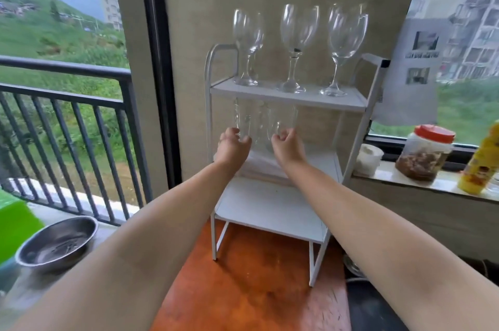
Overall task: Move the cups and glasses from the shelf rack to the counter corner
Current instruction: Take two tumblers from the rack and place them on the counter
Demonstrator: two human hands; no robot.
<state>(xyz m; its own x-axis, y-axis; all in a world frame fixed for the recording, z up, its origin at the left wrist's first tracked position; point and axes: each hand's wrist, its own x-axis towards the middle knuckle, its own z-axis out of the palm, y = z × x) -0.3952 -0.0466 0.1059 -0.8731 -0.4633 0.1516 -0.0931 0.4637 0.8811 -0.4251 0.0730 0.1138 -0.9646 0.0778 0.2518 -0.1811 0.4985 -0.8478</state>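
A white three-tier shelf rack [286,98] stands on an orange-brown wooden surface [251,282] against the wall. Three clear wine glasses stand upright on its top tier: left [247,44], middle [293,47], right [343,47]. On the middle tier stand clear tumblers, blurred. My left hand [232,147] curls round the left tumbler [244,121]. My right hand [287,147] curls round the right tumbler [282,121]. Both forearms reach in from below. The bottom tier holds nothing that I can see.
A steel bowl [58,243] sits at lower left beside a green object [16,228]. On the window ledge to the right are a white cup [368,159], a red-lidded jar [425,152] and a yellow bottle [482,166]. A black railing [67,125] runs behind the left window.
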